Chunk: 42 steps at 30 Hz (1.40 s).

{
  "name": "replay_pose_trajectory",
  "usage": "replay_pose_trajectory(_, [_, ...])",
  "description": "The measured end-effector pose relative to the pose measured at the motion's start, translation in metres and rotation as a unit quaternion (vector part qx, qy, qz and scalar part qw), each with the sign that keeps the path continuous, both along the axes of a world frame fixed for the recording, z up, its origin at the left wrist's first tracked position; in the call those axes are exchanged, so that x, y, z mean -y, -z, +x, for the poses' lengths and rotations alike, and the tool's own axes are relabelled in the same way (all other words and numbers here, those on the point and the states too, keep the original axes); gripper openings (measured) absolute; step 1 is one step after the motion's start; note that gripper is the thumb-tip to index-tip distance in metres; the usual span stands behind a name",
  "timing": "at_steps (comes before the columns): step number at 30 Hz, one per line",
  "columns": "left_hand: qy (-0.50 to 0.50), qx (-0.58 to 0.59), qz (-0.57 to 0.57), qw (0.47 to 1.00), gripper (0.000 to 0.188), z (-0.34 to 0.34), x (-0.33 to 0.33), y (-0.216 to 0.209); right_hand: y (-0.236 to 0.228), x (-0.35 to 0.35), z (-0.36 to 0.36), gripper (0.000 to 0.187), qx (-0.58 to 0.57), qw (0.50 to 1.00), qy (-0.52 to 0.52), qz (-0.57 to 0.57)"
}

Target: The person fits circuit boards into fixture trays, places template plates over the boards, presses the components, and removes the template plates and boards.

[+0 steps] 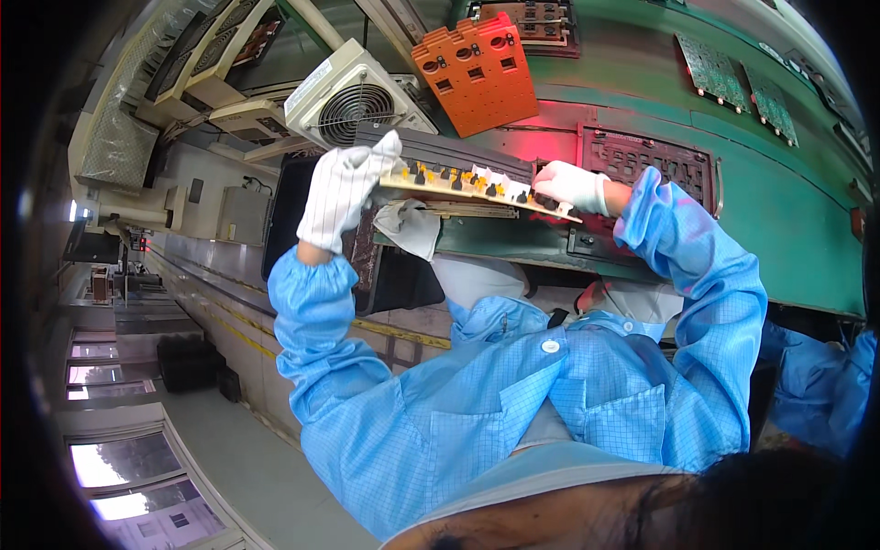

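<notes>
Left hand (341,192) grips the circuit board (472,192) by its left end; right hand (570,187) touches near its right end — can't tell if gripping; orange fixture plate (477,78) beyond it.

Honestly can't read any text or numbers anywhere here, there's just what looks like a small label (319,75) on the white fan box (356,103), way too tiny to make out.

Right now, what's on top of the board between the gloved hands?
Small black, yellow and white parts stand along the board. Whatever lies behind the left hand and right hand, near its ends, is covered.
</notes>
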<state>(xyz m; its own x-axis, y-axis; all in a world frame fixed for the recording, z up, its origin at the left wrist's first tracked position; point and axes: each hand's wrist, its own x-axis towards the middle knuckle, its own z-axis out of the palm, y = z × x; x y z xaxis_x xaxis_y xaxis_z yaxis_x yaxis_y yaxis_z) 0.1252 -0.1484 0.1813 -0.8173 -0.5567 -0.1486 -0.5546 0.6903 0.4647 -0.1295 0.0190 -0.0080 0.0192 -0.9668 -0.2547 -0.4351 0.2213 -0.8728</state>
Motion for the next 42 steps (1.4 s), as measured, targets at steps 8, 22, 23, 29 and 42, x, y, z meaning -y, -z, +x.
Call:
replay_pose_trajectory(8, [0.149, -0.138, -0.259, 0.944, 0.025, 0.054, -0.033, 0.035, -0.024, -0.032, 0.056, 0.033, 0.036, 0.984, 0.173, 0.021])
replay_pose_trajectory(22, [0.036, -0.326, 0.177, 0.928, 0.043, -0.077, -0.15, 0.16, -0.123, -0.15, -0.059, 0.029, -0.392, 0.653, 0.304, -0.572])
replay_pose_trajectory(23, [0.024, -0.317, 0.186, 0.93, 0.042, -0.088, -0.16, 0.169, -0.121, -0.15, -0.074, 0.029, -0.44, 0.652, 0.286, -0.548])
replay_pose_trajectory(29, [0.06, -0.369, -0.035, 0.927, 0.038, -0.116, -0.177, 0.213, -0.057, -0.114, -0.159, 0.013, -0.637, 0.667, 0.15, -0.356])
replay_pose_trajectory(42, [0.035, -0.376, -0.013, 0.926, 0.03, -0.118, -0.178, 0.199, -0.023, 0.008, -0.251, 0.022, -0.548, 0.771, 0.296, -0.134])
